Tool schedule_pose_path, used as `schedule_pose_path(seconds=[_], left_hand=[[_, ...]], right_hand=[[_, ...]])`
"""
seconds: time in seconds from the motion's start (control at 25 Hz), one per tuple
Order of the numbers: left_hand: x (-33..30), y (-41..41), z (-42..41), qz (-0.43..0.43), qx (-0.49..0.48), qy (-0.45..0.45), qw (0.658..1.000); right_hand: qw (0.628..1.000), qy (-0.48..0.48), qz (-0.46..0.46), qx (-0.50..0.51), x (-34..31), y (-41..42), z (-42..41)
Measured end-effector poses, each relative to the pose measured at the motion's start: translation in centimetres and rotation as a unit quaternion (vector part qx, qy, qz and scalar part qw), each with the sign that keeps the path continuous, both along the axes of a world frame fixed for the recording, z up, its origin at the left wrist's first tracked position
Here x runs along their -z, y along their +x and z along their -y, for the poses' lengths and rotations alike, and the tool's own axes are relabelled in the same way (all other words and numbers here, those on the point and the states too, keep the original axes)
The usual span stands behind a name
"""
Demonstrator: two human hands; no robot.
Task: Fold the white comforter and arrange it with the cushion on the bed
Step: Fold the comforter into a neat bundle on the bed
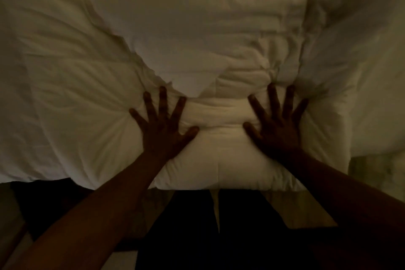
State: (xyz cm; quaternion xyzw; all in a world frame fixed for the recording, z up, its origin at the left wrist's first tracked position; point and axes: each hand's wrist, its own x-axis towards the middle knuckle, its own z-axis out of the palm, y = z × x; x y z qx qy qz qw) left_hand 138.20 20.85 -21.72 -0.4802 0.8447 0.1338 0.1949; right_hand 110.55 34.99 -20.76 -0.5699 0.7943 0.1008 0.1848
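Dim view. Left hand (163,126) and right hand (277,123) lie flat with fingers spread, grasping nothing, pressing what looks like the cushion (219,160) at the near bed edge; white comforter (87,50) rumpled behind and around.

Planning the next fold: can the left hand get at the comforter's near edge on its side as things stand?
Probably yes. The left hand lies flat, fingers spread, on the white comforter, and the near edge runs just below and left of its forearm with nothing on top. The right hand presses well away.
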Motion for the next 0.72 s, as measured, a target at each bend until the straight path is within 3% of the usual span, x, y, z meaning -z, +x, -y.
schedule_pose_path(seconds=[0.2, 0.36, 0.6, 0.68, 0.72], left_hand=[[6.0, 1.1, -0.1, -0.078, 0.030, -0.051, 0.995], [7.4, 1.3, 0.3, -0.127, 0.046, -0.073, 0.988], [0.8, 1.3, -0.2, -0.061, 0.003, 0.007, 0.998], [-2.3, 1.8, -0.8, -0.091, -0.032, 0.063, 0.993], [-3.7, 2.3, -1.4, -0.149, -0.060, 0.093, 0.983]], right_hand=[[0.994, -0.111, 0.003, 0.004, 6.4, 1.1, -0.6], [0.988, -0.154, 0.026, 0.004, 7.7, 0.8, -0.5], [0.999, -0.040, -0.010, 0.026, 1.1, 2.3, 0.1], [0.996, -0.022, 0.006, 0.082, -2.0, 3.0, -0.6], [0.992, -0.045, 0.024, 0.112, -3.4, 3.6, -1.1]])
